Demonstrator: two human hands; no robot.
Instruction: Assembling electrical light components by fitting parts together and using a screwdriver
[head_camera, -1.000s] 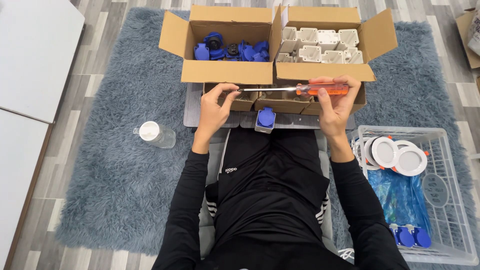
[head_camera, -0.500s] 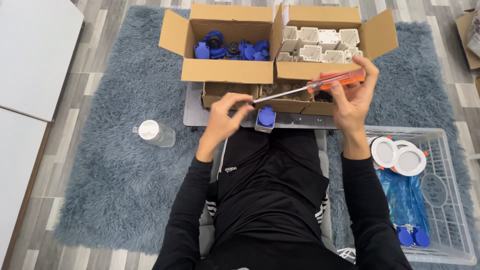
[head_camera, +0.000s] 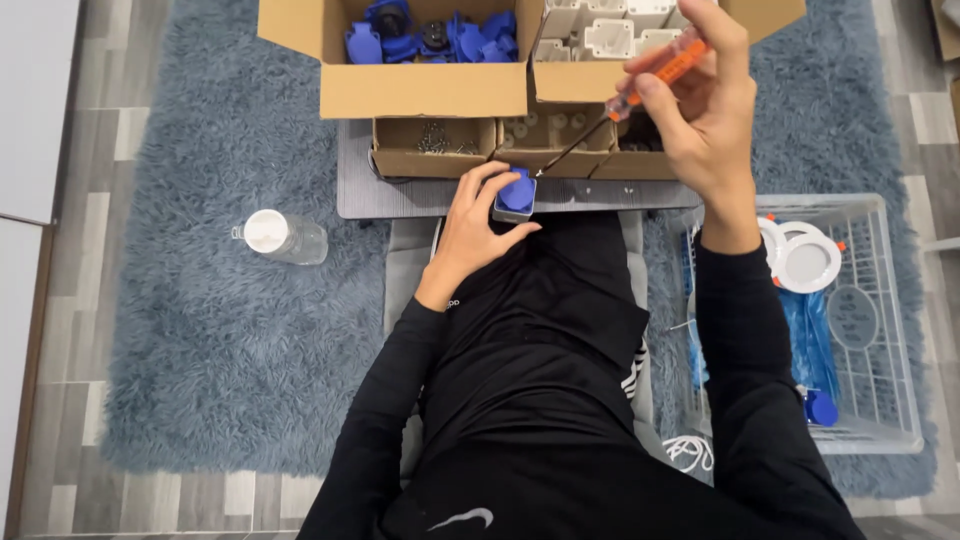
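Legs in black trousers fill the near middle, and just beyond them the left hand (head_camera: 478, 225) curls round a small blue-capped grey socket block (head_camera: 514, 195), fingers and thumb pinching its sides to steady it at the near edge of a grey board (head_camera: 400, 198). The block looks like hard, light moulded plastic, stiff and a little slick, so I judge it best taken by its flat grey sides, as it is now. Further right, the right hand (head_camera: 705, 105) is closed round the orange handle of a screwdriver (head_camera: 625, 98), whose dark shaft slants down with its tip at the block's blue top.

At the near right a clear plastic crate (head_camera: 880, 330) holds round white discs and blue wrapping. To the left a clear bottle with a white cap (head_camera: 283, 235) lies on the blue shaggy rug (head_camera: 180, 330). Beyond the board sit low brown trays (head_camera: 435, 150) of small parts, then two open brown cardboard boxes: the left box (head_camera: 400, 85) with blue pieces, the right box (head_camera: 600, 40) with pale grey-white housings.
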